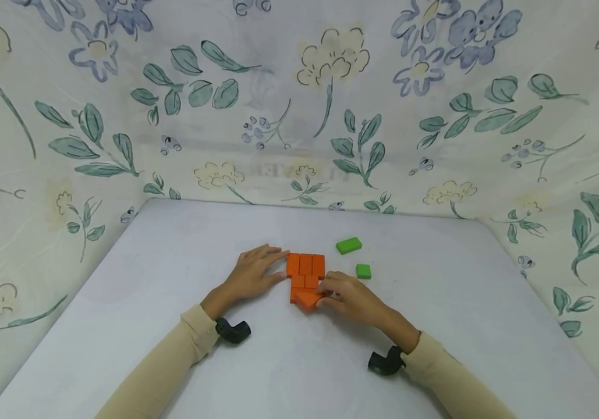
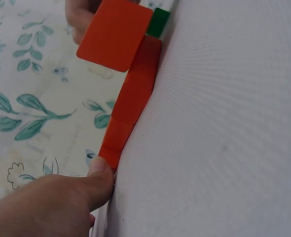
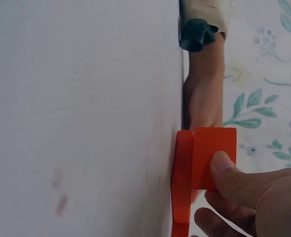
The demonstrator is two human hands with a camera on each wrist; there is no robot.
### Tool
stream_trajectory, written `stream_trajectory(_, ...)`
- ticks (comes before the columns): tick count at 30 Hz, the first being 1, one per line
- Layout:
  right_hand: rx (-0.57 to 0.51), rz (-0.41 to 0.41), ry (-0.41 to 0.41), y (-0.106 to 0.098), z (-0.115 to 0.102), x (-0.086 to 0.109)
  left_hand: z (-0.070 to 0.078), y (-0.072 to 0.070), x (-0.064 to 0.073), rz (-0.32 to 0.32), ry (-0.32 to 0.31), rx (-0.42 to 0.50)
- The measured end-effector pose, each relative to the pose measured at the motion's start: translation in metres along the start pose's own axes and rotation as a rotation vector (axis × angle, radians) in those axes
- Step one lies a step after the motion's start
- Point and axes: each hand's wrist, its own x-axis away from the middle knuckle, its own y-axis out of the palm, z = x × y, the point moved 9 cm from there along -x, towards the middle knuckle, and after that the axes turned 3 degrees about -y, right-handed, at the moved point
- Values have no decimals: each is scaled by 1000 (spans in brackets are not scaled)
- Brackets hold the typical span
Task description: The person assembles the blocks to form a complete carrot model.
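Note:
Several flat orange blocks (image 1: 305, 265) lie fitted together on the white table, three long ones side by side at the far end and smaller ones nearer. My left hand (image 1: 252, 270) rests at their left side, its index fingertip and thumb tip at the edge. Between the thumb and fingers of my right hand (image 1: 354, 297) is another orange block (image 3: 204, 158). That block stands raised at the near end of the group, overlapping the blocks below it. In the left wrist view its flat face (image 2: 117, 34) shows above the row of orange sides (image 2: 138, 84).
A long green block (image 1: 348, 245) and a small green block (image 1: 364, 271) lie right of the orange group. Floral cloth (image 1: 278, 116) rises behind the table and on both sides. Each wrist wears a black camera mount (image 1: 233, 330).

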Motion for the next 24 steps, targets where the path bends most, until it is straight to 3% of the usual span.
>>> stream_trajectory(16, 28, 11, 31, 13, 1, 2, 0, 2, 0, -18, -16, -2)
stream_trajectory(24, 80, 35, -13, 15, -2, 1, -2, 1, -1, -13, -24, -15)
